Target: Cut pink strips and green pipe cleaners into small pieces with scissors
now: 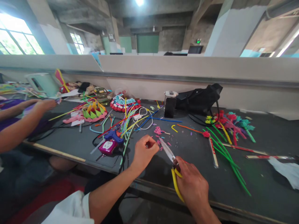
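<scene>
My right hand [192, 182] grips a pair of scissors [167, 150] with yellow handles, its blades pointing away over the table and lying close together. My left hand [145, 151] is pinched, thumb against fingers, just left of the blades. Whatever sits in that pinch is too small or hidden to make out. Beyond both hands lie pink clippings [158, 130] in a small heap, with loose bits scattered around the scissor tips. A short yellow hooked stem [174, 128] rests behind them. To its right, an orange stem with a red fuzzy end [206, 134] lies on the dark table [187, 149].
A purple glue-gun-like device with a blue part [113, 137] and many coloured stems stand left. Green stems [230, 157] and fuzzy flowers [231, 119] lie right. A black bag [198, 99] and a jar [170, 95] are behind. Another person's arms [28, 121] reach in at far left.
</scene>
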A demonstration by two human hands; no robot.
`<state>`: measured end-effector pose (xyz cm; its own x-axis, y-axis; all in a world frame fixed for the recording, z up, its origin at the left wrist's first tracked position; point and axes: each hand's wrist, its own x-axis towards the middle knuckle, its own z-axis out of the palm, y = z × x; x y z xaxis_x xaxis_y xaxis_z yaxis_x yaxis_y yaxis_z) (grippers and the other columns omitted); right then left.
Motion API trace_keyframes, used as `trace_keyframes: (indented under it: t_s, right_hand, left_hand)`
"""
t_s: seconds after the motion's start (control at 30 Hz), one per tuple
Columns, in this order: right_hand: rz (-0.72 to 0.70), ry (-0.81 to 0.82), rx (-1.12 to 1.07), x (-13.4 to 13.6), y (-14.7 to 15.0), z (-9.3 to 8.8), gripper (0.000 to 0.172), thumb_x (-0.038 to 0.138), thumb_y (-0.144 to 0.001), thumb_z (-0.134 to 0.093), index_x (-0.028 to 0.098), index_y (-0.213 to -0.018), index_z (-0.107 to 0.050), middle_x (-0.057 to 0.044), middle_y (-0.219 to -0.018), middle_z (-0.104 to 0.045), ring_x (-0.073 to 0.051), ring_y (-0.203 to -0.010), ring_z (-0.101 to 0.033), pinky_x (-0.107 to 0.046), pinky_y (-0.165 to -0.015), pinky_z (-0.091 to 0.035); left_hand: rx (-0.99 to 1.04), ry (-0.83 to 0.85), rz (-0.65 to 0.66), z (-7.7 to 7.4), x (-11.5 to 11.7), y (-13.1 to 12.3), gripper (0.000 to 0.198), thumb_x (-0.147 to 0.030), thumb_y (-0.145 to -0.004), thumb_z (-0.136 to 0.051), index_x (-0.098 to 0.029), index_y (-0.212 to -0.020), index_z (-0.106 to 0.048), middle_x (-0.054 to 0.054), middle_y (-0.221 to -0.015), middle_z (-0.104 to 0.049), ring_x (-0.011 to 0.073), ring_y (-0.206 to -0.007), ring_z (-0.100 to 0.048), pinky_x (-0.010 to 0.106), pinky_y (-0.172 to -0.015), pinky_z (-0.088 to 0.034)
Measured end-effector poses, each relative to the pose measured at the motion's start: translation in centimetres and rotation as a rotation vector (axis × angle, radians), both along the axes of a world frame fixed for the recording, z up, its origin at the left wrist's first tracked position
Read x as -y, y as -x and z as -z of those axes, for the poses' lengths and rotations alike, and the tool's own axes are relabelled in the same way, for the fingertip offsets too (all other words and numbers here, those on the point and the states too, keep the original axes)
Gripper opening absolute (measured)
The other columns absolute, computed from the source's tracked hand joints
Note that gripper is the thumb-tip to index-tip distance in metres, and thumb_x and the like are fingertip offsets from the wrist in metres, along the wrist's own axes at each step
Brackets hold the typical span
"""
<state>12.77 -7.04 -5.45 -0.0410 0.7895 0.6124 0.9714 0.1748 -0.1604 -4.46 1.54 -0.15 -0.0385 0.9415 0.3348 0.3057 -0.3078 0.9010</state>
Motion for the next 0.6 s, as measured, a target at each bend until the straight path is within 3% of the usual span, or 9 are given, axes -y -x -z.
trace_keyframes:
  t_s: [0.13,0.23,0.37,0.5,0.6]
  right_hand:
    - [0.116,0.115,-0.16,0.2,-1.3,-0.5,0.027,0.027,-0.085,-0.049,0.024,-0.107,-0.065,-0.003,-0.074,-0.07,-0.02,-0.065,-0.065,-0.026,-0.056,-0.043]
    - [0.073,0.175,-0.39,0.2,-2.8,-0.6,0.027,0.036,-0.086,-0.051,0.024,-0.106,-0.064,-0.001,-0.081,-0.072,-0.017,-0.063,-0.065,-0.025,-0.056,-0.045]
    - [0.012,0.12,-0.596,0.3,-4.5,-0.7,0.031,0.043,-0.083,-0.054,0.02,-0.101,-0.065,-0.003,-0.088,-0.072,-0.017,-0.067,-0.066,-0.024,-0.062,-0.048]
    - [0.021,0.067,-0.658,0.9,-5.6,-0.7,0.032,0.044,-0.081,-0.056,0.018,-0.098,-0.066,-0.005,-0.089,-0.071,-0.018,-0.07,-0.067,-0.026,-0.065,-0.049]
    - [0.004,0.045,-0.682,1.5,-5.9,-0.6,0.031,0.042,-0.082,-0.057,0.018,-0.1,-0.066,-0.004,-0.09,-0.07,-0.017,-0.071,-0.066,-0.026,-0.067,-0.048]
  left_hand:
    - [-0.07,-0.079,0.002,1.0,-0.5,0.2,0.01,-0.016,-0.07,-0.059,-0.018,-0.061,-0.057,-0.004,-0.06,-0.052,0.0103,-0.058,-0.045,0.022,-0.057,-0.033]
    - [-0.125,-0.112,-0.017,2.1,-1.3,0.2,0.01,-0.017,-0.072,-0.059,-0.018,-0.062,-0.059,-0.003,-0.062,-0.054,0.0109,-0.06,-0.047,0.022,-0.06,-0.035]
    - [-0.206,-0.105,-0.014,3.4,-2.5,-0.2,0.008,-0.021,-0.075,-0.06,-0.019,-0.068,-0.063,-0.001,-0.067,-0.059,0.0122,-0.063,-0.05,0.024,-0.063,-0.036]
    - [-0.249,-0.107,0.042,4.3,-3.0,-0.8,0.013,-0.027,-0.074,-0.065,-0.019,-0.064,-0.063,-0.001,-0.064,-0.059,0.0128,-0.062,-0.049,0.025,-0.062,-0.035]
    - [-0.258,-0.139,0.068,4.3,-2.8,-1.0,0.007,-0.022,-0.075,-0.062,-0.019,-0.07,-0.065,0.0,-0.07,-0.06,0.0134,-0.066,-0.05,0.025,-0.066,-0.036]
